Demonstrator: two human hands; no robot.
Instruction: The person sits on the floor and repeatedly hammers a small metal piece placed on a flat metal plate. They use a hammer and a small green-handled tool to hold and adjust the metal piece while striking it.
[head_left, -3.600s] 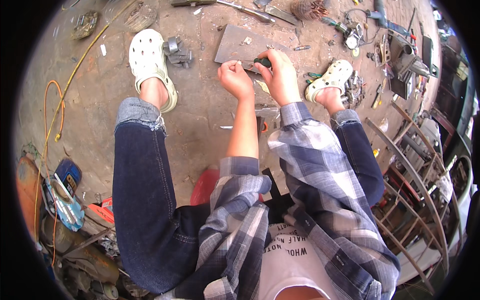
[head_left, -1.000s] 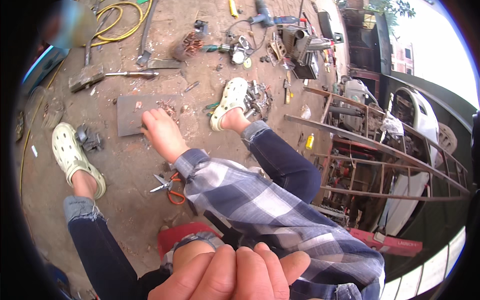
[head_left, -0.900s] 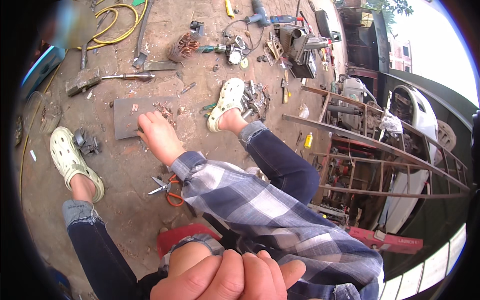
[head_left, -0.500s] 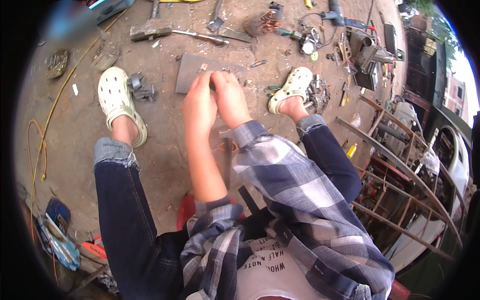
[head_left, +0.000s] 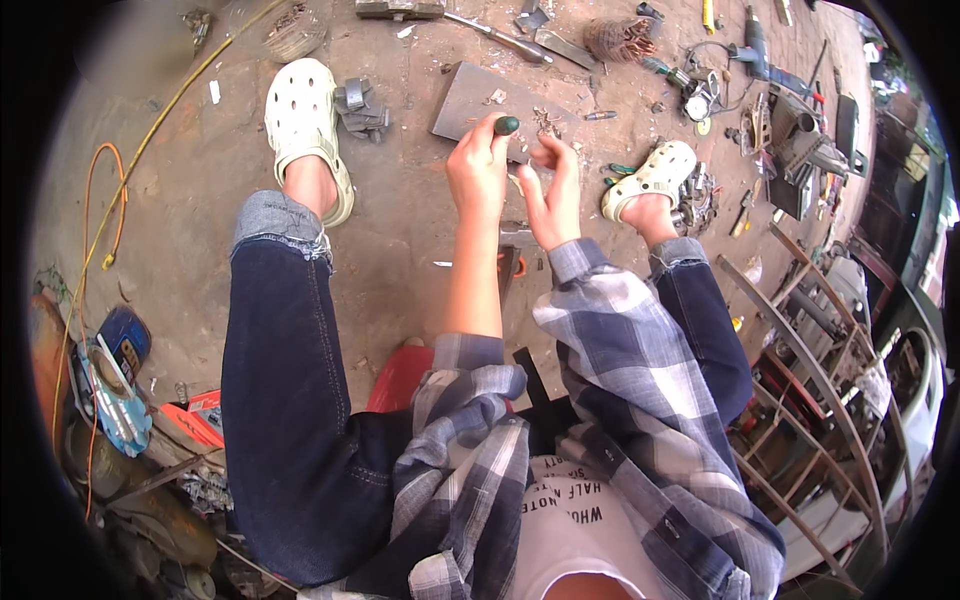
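Observation:
My left hand [head_left: 477,175] is closed around something with a dark green rounded end [head_left: 507,125], which sticks out by the thumb; the rest is hidden in the fist, so its kind does not show. To its right, my right hand [head_left: 553,195] holds its thumb and fingers apart, and I see nothing gripped in it. Both hands are over the near edge of a flat grey metal plate [head_left: 462,102]. Small coppery scraps [head_left: 547,122] lie on the plate's right part, beside the fingers.
Dark metal pieces [head_left: 362,110] lie beside my left shoe [head_left: 303,105]. Farther off are a hammer head [head_left: 400,9], a long thin tool [head_left: 505,40] and a bundle of copper wire [head_left: 620,40]. A metal frame [head_left: 810,300] stands at right; a yellow cord [head_left: 130,165] runs along the left.
My hands were together over the plate and have parted. The left now shows the dark green end, and the right has its fingers spread. The whole view has shifted.

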